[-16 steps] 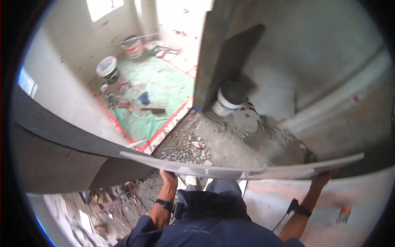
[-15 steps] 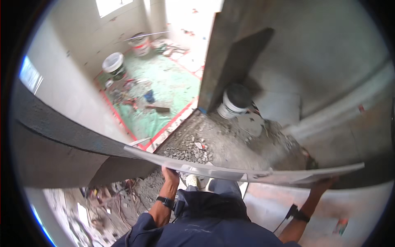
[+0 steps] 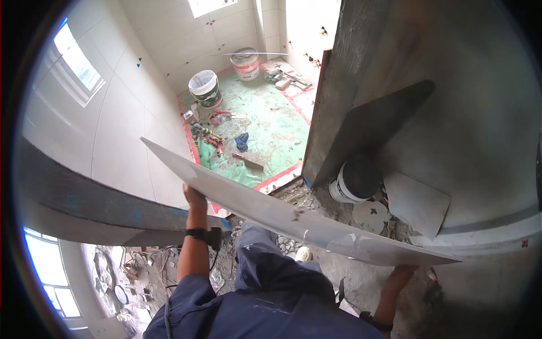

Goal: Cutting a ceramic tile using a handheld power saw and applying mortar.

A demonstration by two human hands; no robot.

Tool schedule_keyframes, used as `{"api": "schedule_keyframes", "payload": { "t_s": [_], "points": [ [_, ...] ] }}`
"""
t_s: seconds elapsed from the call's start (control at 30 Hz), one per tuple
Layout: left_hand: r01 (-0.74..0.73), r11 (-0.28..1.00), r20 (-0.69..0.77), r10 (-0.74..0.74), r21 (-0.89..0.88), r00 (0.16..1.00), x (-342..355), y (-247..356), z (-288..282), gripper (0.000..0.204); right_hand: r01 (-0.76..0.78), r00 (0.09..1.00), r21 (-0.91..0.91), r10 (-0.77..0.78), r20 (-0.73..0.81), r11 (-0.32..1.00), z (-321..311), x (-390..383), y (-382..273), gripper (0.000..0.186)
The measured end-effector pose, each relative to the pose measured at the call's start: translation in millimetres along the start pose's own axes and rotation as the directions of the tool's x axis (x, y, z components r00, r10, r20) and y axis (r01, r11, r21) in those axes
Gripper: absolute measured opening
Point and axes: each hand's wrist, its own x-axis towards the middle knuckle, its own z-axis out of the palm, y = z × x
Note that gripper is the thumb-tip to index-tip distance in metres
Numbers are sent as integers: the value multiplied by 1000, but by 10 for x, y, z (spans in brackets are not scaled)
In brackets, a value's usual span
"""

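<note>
A long, pale grey tile (image 3: 271,217) stretches across in front of my body, with smears on its face. Its left end reaches farther out than its right end, so it runs at a slant toward the doorway. Near its left end my left hand (image 3: 195,196) grips the near edge, the fingertips partly hidden by the tile. My right hand (image 3: 402,273) holds the edge close to the right end, in shadow, with its fingers mostly out of sight beneath.
Beyond the doorway, a green sheet (image 3: 276,127) covers the floor, bearing two buckets (image 3: 206,90), scattered tools (image 3: 209,138) and a blue cloth (image 3: 241,142). A dark doorway wall (image 3: 361,62) stands right, beside a white bucket (image 3: 347,186) and a loose board (image 3: 418,200). Rubble lies around my feet.
My left hand has pushed the tile's left end forward, turning the tile from nearly crosswise to slanted. The view has shifted left with me, nearer the doorway, and my legs have moved.
</note>
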Motion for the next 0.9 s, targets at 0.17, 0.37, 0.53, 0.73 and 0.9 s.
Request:
{"api": "schedule_keyframes", "payload": {
  "t_s": [0.17, 0.37, 0.53, 0.73, 0.9],
  "points": [
    [-81, 997, -166, 77, -20, 983, 1103, 112, 164, 25, 221, 909, -810, 187, 373, 543, 942, -55, 277, 52],
    [-320, 947, 72, 320, -10, 945, 3261, 420, -1367, 27, 179, 774, -411, 130, 620, 894, 2671, -413, 884, 42],
    [-34, 972, 268, 97, -234, 959, 4658, -944, 303, 27, 139, 653, -449, 259, 712, 883, 3868, -473, 1246, 36],
    [443, 842, 713, -105, -306, 693, 5201, -2053, 3332, 26, 131, 429, -346, 261, 865, 929, 4970, -530, 2127, 30],
    [587, 766, 869, -78, -261, 488, 5706, -2307, 4737, 25, -224, 375, -363, 424, 825, 904, 6232, -406, 2137, 28]
  ]
}}
